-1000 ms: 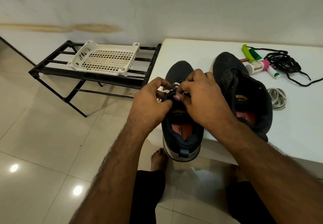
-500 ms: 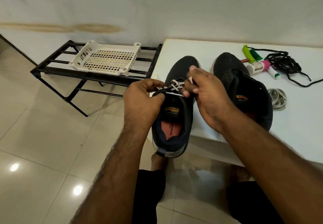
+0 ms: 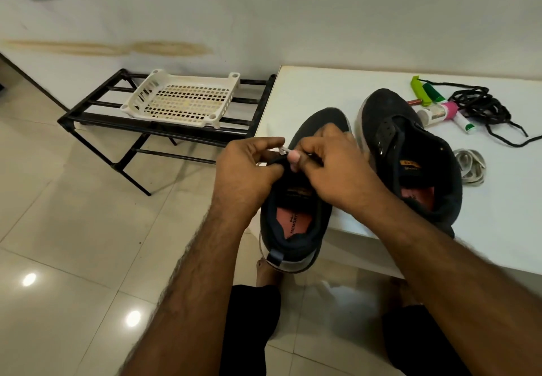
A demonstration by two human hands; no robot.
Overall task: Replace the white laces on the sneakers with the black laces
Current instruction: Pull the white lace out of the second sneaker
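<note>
- Head view: both hands meet over the near sneaker (image 3: 296, 199), whose heel overhangs the white table (image 3: 322, 91) edge, seemingly to bring the eyelets close
- Left hand (image 3: 249, 167) grips the sneaker's side with curled fingers, likely to steady it
- Right hand (image 3: 331, 167) pinches the white lace (image 3: 284, 150) near the tongue
- Second sneaker (image 3: 410, 153) stands unlaced beside it
- Removed white lace (image 3: 469, 166) lies just right of that shoe
- Black laces (image 3: 481, 109) wait farther back, untouched

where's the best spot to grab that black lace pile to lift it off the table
Pinch the bunched middle of the black laces from above: the coils heap there, and the loose tail trails toward the table edge, so one grip gathers most strands.
</note>
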